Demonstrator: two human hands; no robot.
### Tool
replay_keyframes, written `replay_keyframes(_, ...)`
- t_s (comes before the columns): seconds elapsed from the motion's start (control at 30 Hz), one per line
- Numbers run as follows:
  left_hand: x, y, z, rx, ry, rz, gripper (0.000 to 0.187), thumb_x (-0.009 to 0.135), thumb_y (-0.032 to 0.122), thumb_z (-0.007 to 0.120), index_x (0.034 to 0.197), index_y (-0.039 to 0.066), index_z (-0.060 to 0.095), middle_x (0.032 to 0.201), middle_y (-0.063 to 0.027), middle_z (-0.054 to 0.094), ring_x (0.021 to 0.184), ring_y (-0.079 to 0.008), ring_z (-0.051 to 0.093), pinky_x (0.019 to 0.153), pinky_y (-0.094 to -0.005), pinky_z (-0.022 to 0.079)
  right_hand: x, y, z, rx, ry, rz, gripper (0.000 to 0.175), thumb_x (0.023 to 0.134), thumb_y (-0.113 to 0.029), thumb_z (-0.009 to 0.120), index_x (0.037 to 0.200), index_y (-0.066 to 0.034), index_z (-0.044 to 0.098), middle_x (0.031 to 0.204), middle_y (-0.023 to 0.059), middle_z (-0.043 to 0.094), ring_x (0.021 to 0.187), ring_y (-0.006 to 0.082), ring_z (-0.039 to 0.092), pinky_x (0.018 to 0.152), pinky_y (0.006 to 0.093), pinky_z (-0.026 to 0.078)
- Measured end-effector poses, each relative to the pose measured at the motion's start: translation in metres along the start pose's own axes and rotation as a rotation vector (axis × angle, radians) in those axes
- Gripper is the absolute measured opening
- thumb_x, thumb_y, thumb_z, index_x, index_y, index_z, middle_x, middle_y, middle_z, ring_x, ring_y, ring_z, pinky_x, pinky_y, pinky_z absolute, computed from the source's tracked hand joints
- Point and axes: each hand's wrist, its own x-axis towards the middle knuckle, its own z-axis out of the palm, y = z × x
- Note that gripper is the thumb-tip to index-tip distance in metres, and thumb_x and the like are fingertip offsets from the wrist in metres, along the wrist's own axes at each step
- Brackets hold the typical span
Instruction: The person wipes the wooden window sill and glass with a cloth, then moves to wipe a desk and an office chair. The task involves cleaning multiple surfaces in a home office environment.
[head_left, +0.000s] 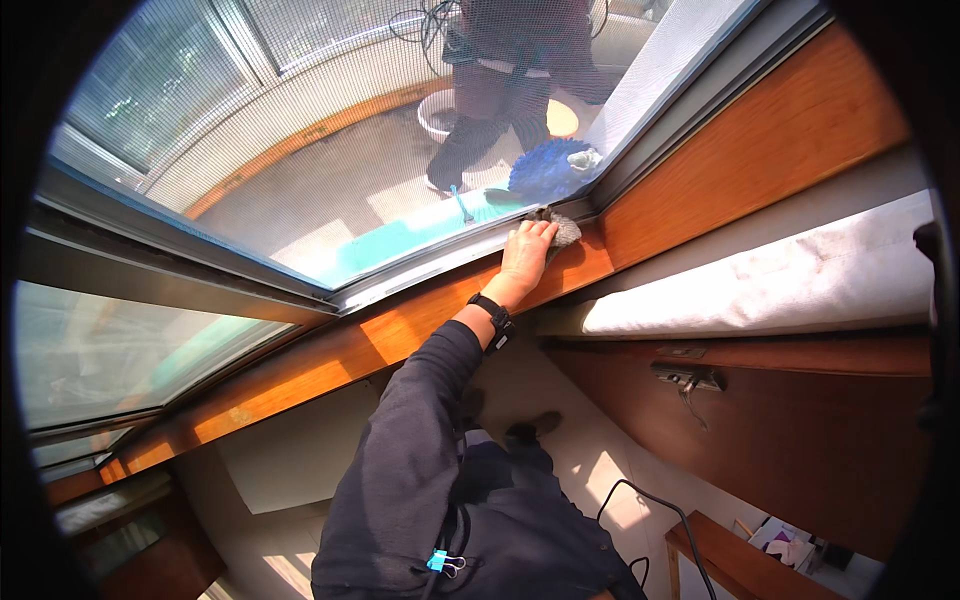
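My left hand (529, 255) is shut on a grey-brown cloth (564, 231). It presses the cloth into the corner where the white window track (435, 262) and the wooden sill (375, 341) meet the side frame. A black watch or band is on that wrist. Just beyond the track stands the mesh screen (322, 187). Through it, close to my fingers, a blue chenille cleaning pad (551, 169) shows on the far side. My right hand is out of view.
Past the screen stands a person in dark trousers (487, 97), with a white bucket (437, 116) nearby. A glass pane (135, 352) is at left. At right are a white curtain (765, 270) and a brown door with a lever handle (690, 379). A black cable (675, 510) loops low.
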Motion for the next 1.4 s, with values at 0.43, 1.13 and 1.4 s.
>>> replay_keyframes(0.43,-0.155,-0.091,-0.159,0.067,0.14,-0.297,0.04,0.072,0.001,0.07,0.11,0.012,0.068,0.107,-0.0057,0.063,0.101,-0.0308,0.061,0.082,-0.0421,0.054,-0.001,-0.029,0.006,-0.123,-0.016,-0.076,0.017,0.099,-0.011,0.057,0.105,0.0038,0.063,0.075,0.0102,0.069,0.061,0.018,0.064,0.057,0.0321,0.052)
replay_keyframes(1.13,0.029,0.019,0.001,0.094,-0.27,-0.009,0.065,0.079,0.002,0.061,0.142,0.001,0.048,0.098,-0.0155,0.067,0.09,-0.0328,0.069,0.077,-0.042,0.056,0.029,0.056,0.007,0.051,-0.047,-0.081,0.016,0.099,-0.007,0.058,0.108,0.0048,0.064,0.079,0.01,0.07,0.068,0.0169,0.067,0.065,0.0295,0.055)
replay_keyframes(1.4,0.07,0.057,0.052,0.069,-0.219,-0.062,0.053,0.081,0.008,0.066,0.132,0.002,0.053,0.099,-0.0132,0.069,0.09,-0.0276,0.069,0.077,-0.0376,0.053,0.048,0.074,-0.017,-0.01,-0.019,-0.137,0.02,0.089,-0.006,0.073,0.107,0.0016,0.067,0.087,0.0066,0.071,0.081,0.0126,0.066,0.071,0.0262,0.053)
